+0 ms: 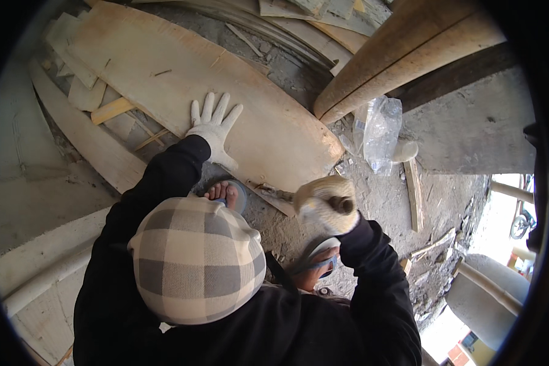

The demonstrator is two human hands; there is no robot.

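Observation:
My left hand (213, 128), in a white knit glove, lies flat on a long plywood board (165, 79) with its fingers spread. My right hand (326, 204), in a similar glove, is closed around a hammer (278, 194). The handle's round end sticks out of the fist, and the worn head lies by the board's near edge; its exact contact is hard to make out. A small dark nail or splinter (162, 73) shows on the board's face.
Loose boards and wood strips (113, 110) lie beneath and beyond the plywood. A thick round post (402, 55) stands at right, beside a clear plastic bag (381, 131). My sandalled foot (323, 259) is near the hammer. A rounded checked cloth (198, 259) fills the lower middle.

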